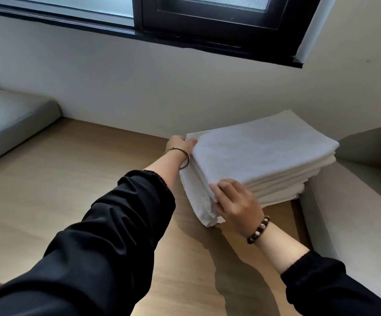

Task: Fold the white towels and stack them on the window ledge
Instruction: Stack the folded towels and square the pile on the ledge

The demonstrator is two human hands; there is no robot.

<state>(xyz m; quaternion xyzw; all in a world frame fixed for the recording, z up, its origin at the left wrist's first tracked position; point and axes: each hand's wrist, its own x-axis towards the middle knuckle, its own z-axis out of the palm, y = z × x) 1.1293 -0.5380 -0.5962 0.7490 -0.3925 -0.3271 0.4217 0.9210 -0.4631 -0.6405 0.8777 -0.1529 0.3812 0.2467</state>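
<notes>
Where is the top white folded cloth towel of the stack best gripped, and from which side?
Probably grip the top white folded towel at its left edge, near both corners, from the wooden ledge side: the white wall blocks the back and a grey cushion the right. The left hand and right hand pinch there.

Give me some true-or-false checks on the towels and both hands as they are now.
1. The towel stack rests on the wooden ledge. True.
2. The left hand hangs clear of the stack. False: it grips the stack's far corner.
3. The right hand pinches the stack's near corner. True.
4. The beaded bracelet is on the left wrist. False: it is on the right wrist; the left wrist wears a metal bangle.
</notes>
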